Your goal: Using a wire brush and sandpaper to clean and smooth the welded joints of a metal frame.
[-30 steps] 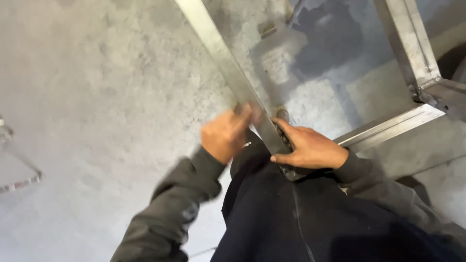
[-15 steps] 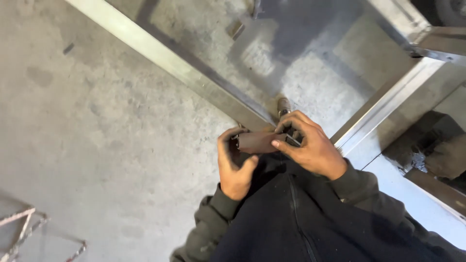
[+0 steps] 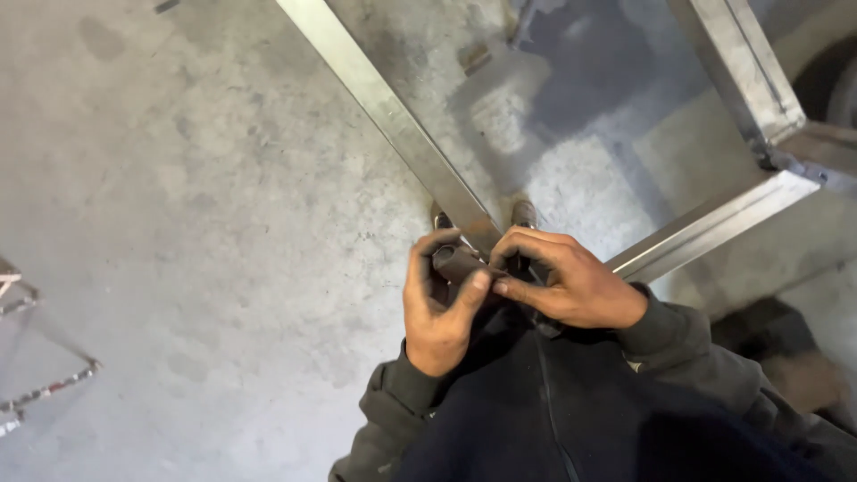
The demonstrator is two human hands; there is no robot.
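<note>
- One short dark metal tube (image 3: 457,261) sits between both hands, close in front of the person's chest and just below the near end of a long steel bar (image 3: 393,120).
- Left hand (image 3: 437,303) curls around the tube's left end, fingers bent over the top and thumb pressed up against its underside.
- Right hand (image 3: 567,281) closes on the tube's right part, fingertips pinching it; that end is hidden under the fingers.
- Dark sleeves and a dark zipped jacket (image 3: 571,411) fill the lower edge of the view.
- A second steel bar (image 3: 714,228) runs off to the right towards a welded frame corner (image 3: 786,161).
- Grey concrete floor (image 3: 196,178) lies below, with thin bent wire pieces (image 3: 45,393) at far left.
</note>
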